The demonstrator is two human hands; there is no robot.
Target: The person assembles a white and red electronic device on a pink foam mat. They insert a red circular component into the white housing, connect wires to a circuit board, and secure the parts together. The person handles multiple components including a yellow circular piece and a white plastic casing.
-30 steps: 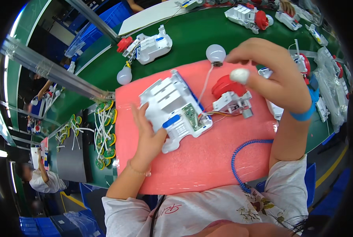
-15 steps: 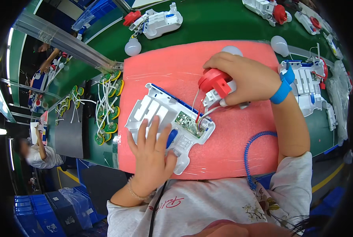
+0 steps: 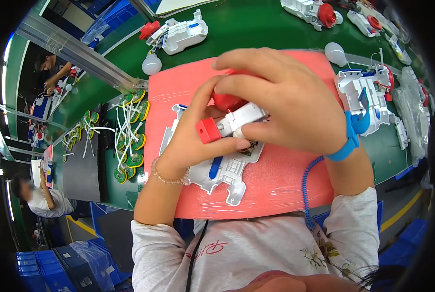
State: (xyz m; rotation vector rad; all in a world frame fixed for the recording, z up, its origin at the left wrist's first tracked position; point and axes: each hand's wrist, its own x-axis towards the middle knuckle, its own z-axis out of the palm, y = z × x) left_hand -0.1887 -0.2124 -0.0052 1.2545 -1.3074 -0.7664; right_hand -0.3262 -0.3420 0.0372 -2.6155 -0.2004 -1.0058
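Observation:
Both my hands close around a red and white plastic assembly (image 3: 244, 117), raised over the foam. My left hand (image 3: 185, 138) grips it from the left, thumb beneath a red block (image 3: 207, 130). From the right, my right hand (image 3: 295, 109) curls over it, covering much of its round red part (image 3: 227, 100). Below lies an open white plastic housing (image 3: 229, 182) with a blue button (image 3: 215, 167). Its green circuit board (image 3: 249, 150) shows only in part beneath my hands. A blue wrist strap (image 3: 344, 148) circles my right wrist.
The pink foam pad (image 3: 285, 194) covers the bench in front of me. Round green boards with white wires (image 3: 134, 160) lie to the left. More white housings (image 3: 188, 34) and a white bulb (image 3: 335, 53) stand around the pad. A coiled blue cord (image 3: 305, 190) runs down on the right.
My left hand has left the housing and risen to the red and white assembly. My right hand has brought the assembly leftward over the housing. The view has shifted slightly.

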